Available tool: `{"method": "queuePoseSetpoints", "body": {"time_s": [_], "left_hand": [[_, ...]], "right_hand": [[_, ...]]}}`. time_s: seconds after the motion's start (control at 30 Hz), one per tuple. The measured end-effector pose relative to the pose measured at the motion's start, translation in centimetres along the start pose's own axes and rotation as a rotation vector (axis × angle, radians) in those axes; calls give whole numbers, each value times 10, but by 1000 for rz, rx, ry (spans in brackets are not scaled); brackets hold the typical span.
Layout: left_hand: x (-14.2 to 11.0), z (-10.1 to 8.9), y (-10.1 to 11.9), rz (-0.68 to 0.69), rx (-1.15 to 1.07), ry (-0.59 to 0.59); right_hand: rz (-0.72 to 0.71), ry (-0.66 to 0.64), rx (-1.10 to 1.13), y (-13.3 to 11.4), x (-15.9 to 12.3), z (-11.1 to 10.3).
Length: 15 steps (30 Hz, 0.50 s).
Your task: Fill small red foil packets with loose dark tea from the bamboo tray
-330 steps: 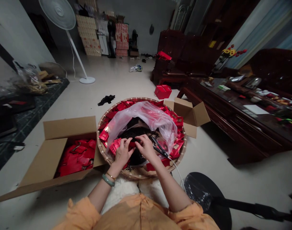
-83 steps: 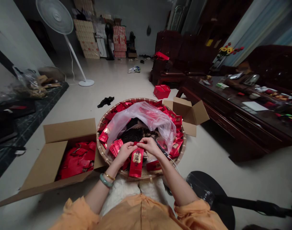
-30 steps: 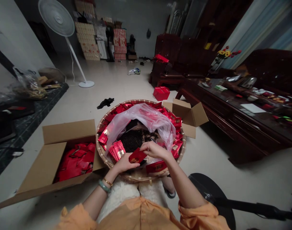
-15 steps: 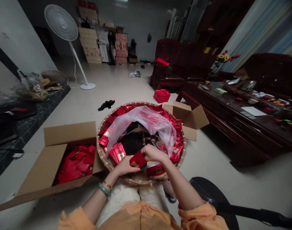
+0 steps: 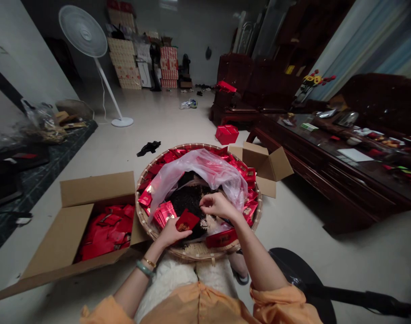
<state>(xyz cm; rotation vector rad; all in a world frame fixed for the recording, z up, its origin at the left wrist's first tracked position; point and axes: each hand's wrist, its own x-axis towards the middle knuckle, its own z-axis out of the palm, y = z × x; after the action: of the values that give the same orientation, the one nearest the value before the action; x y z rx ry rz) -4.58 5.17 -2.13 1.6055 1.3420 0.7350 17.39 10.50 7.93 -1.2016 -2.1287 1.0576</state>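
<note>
The left hand (image 5: 172,232) pinches a red packet (image 5: 187,221) between thumb and fingers, over the near side of the round woven basket (image 5: 191,256). The right hand (image 5: 218,205), apart from it, hovers with curled fingers above dark loose leaves (image 5: 184,198); whether it grips anything, I cannot tell. Behind them bunches clear plastic (image 5: 200,163), ringed by more red packets (image 5: 164,213). An open carton (image 5: 68,234) of red packets stands left of the basket.

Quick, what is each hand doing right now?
Left hand: closed on a red packet.
Right hand: fingers curled above the dark loose leaves; whether they pinch anything cannot be told.
</note>
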Motion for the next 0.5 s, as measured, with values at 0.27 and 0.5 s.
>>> {"method": "queuePoseSetpoints", "body": {"time_s": [0.27, 0.5], "left_hand": [[3, 0, 4, 7, -159, 97], [8, 9, 3, 48, -200, 147]], "right_hand": [[93, 102, 442, -4, 2, 14], [-14, 174, 269, -16, 0, 20]]}}
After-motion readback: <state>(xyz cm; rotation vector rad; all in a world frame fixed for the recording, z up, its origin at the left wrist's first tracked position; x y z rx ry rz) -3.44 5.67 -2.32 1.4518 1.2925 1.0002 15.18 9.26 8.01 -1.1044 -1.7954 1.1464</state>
